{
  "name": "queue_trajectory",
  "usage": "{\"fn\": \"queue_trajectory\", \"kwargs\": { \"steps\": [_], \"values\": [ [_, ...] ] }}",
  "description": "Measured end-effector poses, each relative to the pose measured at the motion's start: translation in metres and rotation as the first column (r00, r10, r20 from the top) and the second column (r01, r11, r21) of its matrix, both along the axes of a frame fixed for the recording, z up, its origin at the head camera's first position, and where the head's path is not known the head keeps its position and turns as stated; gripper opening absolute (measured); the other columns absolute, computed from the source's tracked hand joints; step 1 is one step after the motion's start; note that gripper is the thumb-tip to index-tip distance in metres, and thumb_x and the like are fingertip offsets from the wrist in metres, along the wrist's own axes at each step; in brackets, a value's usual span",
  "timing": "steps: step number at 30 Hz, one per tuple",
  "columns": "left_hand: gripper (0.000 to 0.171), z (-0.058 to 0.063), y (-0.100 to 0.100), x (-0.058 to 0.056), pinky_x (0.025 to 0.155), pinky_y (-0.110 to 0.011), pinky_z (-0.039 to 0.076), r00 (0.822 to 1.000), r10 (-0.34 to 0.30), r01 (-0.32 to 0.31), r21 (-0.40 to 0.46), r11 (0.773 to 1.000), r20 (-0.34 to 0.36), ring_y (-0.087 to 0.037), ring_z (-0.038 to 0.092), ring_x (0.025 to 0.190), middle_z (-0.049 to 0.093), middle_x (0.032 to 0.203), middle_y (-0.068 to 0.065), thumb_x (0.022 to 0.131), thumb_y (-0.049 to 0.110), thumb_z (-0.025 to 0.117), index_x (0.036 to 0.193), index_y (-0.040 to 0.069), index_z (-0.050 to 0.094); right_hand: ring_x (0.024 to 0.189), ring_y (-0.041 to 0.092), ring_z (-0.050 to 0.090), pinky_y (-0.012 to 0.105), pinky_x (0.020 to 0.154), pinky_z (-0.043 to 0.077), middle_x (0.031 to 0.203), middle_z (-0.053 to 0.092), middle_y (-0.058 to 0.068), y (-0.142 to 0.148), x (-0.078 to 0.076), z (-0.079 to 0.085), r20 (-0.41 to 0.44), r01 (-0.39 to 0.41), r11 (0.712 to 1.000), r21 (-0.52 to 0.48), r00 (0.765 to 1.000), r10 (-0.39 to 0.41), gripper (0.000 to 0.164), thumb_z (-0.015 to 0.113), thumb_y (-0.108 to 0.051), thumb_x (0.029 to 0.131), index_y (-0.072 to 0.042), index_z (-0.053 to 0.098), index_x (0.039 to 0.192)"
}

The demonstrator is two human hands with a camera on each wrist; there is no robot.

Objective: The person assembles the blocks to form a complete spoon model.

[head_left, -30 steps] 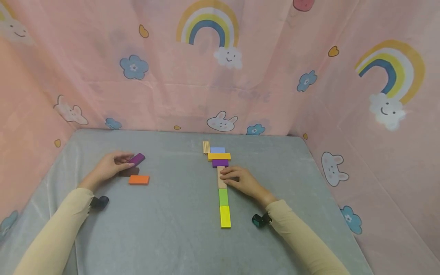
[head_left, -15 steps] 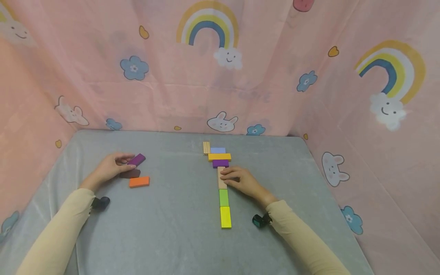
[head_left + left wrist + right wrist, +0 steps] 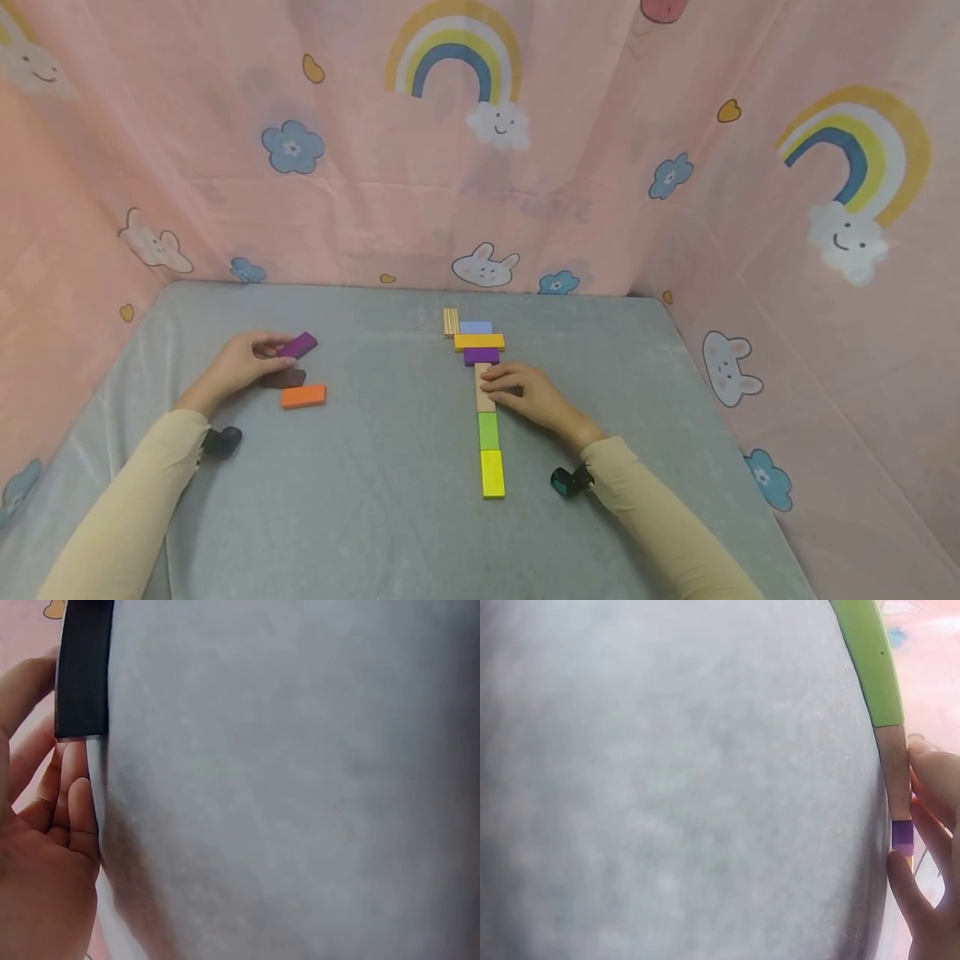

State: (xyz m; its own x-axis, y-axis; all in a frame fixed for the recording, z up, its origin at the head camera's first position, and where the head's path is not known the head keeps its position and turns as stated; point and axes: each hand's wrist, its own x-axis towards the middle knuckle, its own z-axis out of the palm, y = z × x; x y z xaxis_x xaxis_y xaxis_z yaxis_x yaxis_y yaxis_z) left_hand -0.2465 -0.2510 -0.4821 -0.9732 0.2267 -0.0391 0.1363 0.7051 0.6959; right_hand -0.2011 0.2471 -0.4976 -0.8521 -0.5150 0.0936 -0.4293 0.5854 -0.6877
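Note:
In the head view my left hand (image 3: 243, 364) pinches a purple block (image 3: 298, 345) between thumb and fingers, at the left of the table. Just below it lies a dark brown block (image 3: 283, 379), partly hidden by the hand, and beside that an orange block (image 3: 303, 396). A dark block (image 3: 84, 675) also shows in the left wrist view. Fingertips of my right hand (image 3: 528, 396) rest on a plain wooden block (image 3: 483, 392). This block stands in line between a second purple block (image 3: 481, 357) and a green block (image 3: 488, 431).
A yellow block (image 3: 492, 474) ends the line nearest me. Past the second purple block lie an orange-yellow block (image 3: 478, 342), a light blue block (image 3: 476, 327) and a striped block (image 3: 450, 322). Grey cloth (image 3: 360, 500) covers the table, with pink patterned curtains (image 3: 337, 217) around it.
The orange block has turned slightly, its right end now angled away from me, and the dark brown block has shifted a little. Both hands have stayed nearly still.

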Motion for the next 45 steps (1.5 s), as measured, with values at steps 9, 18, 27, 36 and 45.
{"fn": "queue_trajectory", "kwargs": {
  "steps": [9, 18, 27, 36, 45],
  "values": [
    [0.051, 0.001, 0.001, 0.0, 0.071, -0.015, 0.046, 1.0, 0.016, -0.016, -0.021, 1.0, -0.017, -0.023, 0.058, 0.095, 0.067, 0.111, -0.022, 0.088, 0.029, 0.076, 0.128, 0.0, 0.063, 0.13, 0.02, 0.057, 0.045, 0.113, 0.044, 0.13, 0.067, -0.003, 0.001, 0.0, 0.0, 0.012, 0.006, 1.0, 0.004, 1.0, -0.006, 0.024, 0.069, -0.02, 0.093, -0.018, 0.075, 0.116],
    [0.048, 0.004, 0.002, -0.001, 0.071, -0.017, 0.047, 1.0, 0.017, -0.018, -0.039, 0.999, -0.025, -0.026, 0.058, 0.095, 0.066, 0.111, -0.023, 0.086, 0.024, 0.077, 0.126, 0.001, 0.064, 0.128, 0.022, 0.058, 0.046, 0.112, 0.044, 0.129, 0.068, -0.002, 0.001, 0.0, -0.001, -0.006, 0.004, 1.0, -0.001, 1.0, -0.004, 0.023, 0.07, -0.02, 0.092, -0.017, 0.075, 0.115],
    [0.046, 0.004, 0.003, 0.0, 0.073, -0.02, 0.046, 0.998, 0.044, -0.046, -0.04, 0.998, -0.051, -0.027, 0.06, 0.096, 0.067, 0.112, -0.023, 0.088, 0.025, 0.075, 0.126, 0.001, 0.065, 0.128, 0.023, 0.058, 0.047, 0.112, 0.044, 0.129, 0.067, -0.001, 0.001, 0.0, -0.001, -0.007, -0.002, 1.0, -0.019, 1.0, 0.002, 0.024, 0.069, -0.019, 0.092, -0.017, 0.075, 0.115],
    [0.044, 0.011, 0.011, -0.001, 0.076, -0.021, 0.047, 0.986, 0.124, -0.126, -0.009, 0.992, -0.109, -0.028, 0.061, 0.095, 0.068, 0.108, -0.021, 0.089, 0.029, 0.074, 0.125, 0.003, 0.066, 0.128, 0.022, 0.058, 0.046, 0.112, 0.044, 0.129, 0.068, -0.001, 0.001, -0.001, -0.002, -0.014, 0.0, 1.0, -0.011, 1.0, 0.0, 0.023, 0.069, -0.019, 0.092, -0.017, 0.075, 0.115],
    [0.044, 0.018, 0.034, -0.01, 0.09, -0.051, 0.052, 0.991, 0.076, -0.072, 0.04, 0.997, -0.114, -0.037, 0.061, 0.106, 0.064, 0.119, -0.022, 0.091, 0.027, 0.072, 0.129, 0.006, 0.064, 0.127, 0.023, 0.059, 0.048, 0.111, 0.045, 0.127, 0.068, -0.001, 0.001, -0.001, -0.002, -0.033, -0.005, 1.0, -0.013, 0.999, 0.004, 0.023, 0.07, -0.019, 0.092, -0.017, 0.076, 0.114]
  ]
}}
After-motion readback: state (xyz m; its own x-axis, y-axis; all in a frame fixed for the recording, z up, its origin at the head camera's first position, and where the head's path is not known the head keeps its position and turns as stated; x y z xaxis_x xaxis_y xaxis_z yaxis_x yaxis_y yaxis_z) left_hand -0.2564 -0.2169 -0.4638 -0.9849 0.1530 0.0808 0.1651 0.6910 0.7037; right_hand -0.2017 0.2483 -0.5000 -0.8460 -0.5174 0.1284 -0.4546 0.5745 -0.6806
